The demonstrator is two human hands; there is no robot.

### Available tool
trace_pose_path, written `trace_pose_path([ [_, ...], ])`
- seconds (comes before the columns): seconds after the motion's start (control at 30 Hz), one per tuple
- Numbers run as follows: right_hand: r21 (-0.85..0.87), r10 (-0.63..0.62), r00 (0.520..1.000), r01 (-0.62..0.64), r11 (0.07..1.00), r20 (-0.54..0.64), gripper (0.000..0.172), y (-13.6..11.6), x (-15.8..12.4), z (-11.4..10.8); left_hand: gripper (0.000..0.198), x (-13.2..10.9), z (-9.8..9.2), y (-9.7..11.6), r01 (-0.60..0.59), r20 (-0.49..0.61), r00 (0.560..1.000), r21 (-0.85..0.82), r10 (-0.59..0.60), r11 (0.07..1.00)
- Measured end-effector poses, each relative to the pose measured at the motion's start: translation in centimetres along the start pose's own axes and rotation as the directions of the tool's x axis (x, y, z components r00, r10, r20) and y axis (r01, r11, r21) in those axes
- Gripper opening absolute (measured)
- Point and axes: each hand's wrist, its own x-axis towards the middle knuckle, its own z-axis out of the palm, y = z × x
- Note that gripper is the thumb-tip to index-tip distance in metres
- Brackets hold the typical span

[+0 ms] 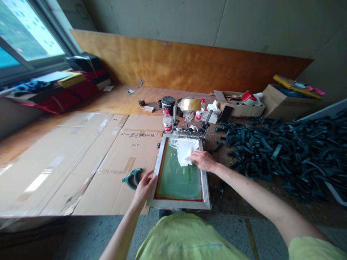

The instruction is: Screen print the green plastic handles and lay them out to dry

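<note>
A framed screen with a pale metal frame and green mesh lies in front of me, its far edge at a metal clamp. White paste covers the upper part of the mesh. My right hand is closed round a small pale scraper at the paste's lower right edge. My left hand rests on the frame's left side, fingers bent round the edge. Just left of it, dark green curved parts lie on the cardboard.
A big heap of dark green parts covers the right side. Behind the clamp stand a red-capped bottle, a black tub and a tape roll. Open boxes sit at the back right, stacked bundles at the back left.
</note>
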Motion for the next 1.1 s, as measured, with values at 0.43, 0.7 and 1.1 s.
trace_pose_path([
  [0.43, 0.084, 0.552, 0.733, -0.570, 0.818, -0.397, 0.027, 7.0, 4.2, -5.7, 0.057, -0.6, -0.9, 14.4, -0.246, 0.023, 0.965, -0.273, 0.262, 0.930],
  [0.7, 0.071, 0.396, 0.918, -0.396, 0.916, 0.008, 0.033, 2.9, -2.1, 2.8, 0.056, 3.1, 1.5, 22.1, -0.443, -0.092, 0.893, -0.355, 0.441, 0.823],
  [1.1, -0.008, -0.061, 0.998, 0.062, 0.998, 0.027, 0.028, -7.6, -3.0, 3.7, 0.040, -2.7, 3.0, 1.4, 0.336, 0.096, 0.942, -0.298, -0.322, 0.893],
])
